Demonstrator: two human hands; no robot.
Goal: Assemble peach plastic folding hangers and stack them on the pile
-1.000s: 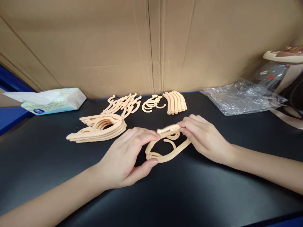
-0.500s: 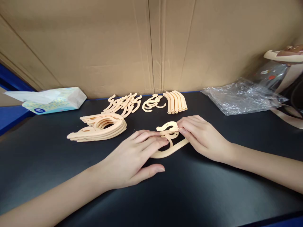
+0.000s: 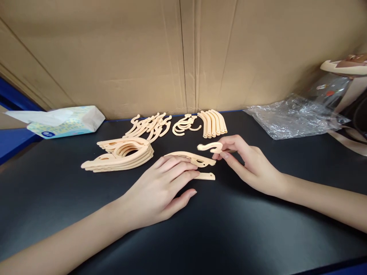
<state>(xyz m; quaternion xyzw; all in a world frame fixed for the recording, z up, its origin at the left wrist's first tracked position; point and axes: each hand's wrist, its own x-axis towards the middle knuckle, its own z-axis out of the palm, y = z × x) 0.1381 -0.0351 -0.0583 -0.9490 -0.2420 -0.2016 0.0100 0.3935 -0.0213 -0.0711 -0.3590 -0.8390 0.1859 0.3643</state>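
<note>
My right hand (image 3: 250,163) pinches a pale peach hanger hook (image 3: 210,146) between thumb and fingers, its curved end pointing left. My left hand (image 3: 164,187) lies palm down with fingers stretched out over loose hanger parts. From under its fingers shows a curved hanger arm (image 3: 197,157) with a slot. A second, straighter piece with a hole at its end (image 3: 207,176) sticks out nearer to me. The fingers hide the left ends of both parts. The hook is above and just right of these parts, apart from the straighter piece.
Folded hangers (image 3: 132,162) are stacked on the black table (image 3: 229,233) to the left. Behind lie slotted arms (image 3: 149,126), loose hooks (image 3: 183,124) and a row of curved bars (image 3: 212,123). A tissue pack (image 3: 69,121) and clear plastic bag (image 3: 295,118) flank them, before a cardboard wall (image 3: 137,57).
The hook has come away from the other parts and moved slightly up and right in my right hand. The parts under my left hand have shifted; the left hand stays nearly in place.
</note>
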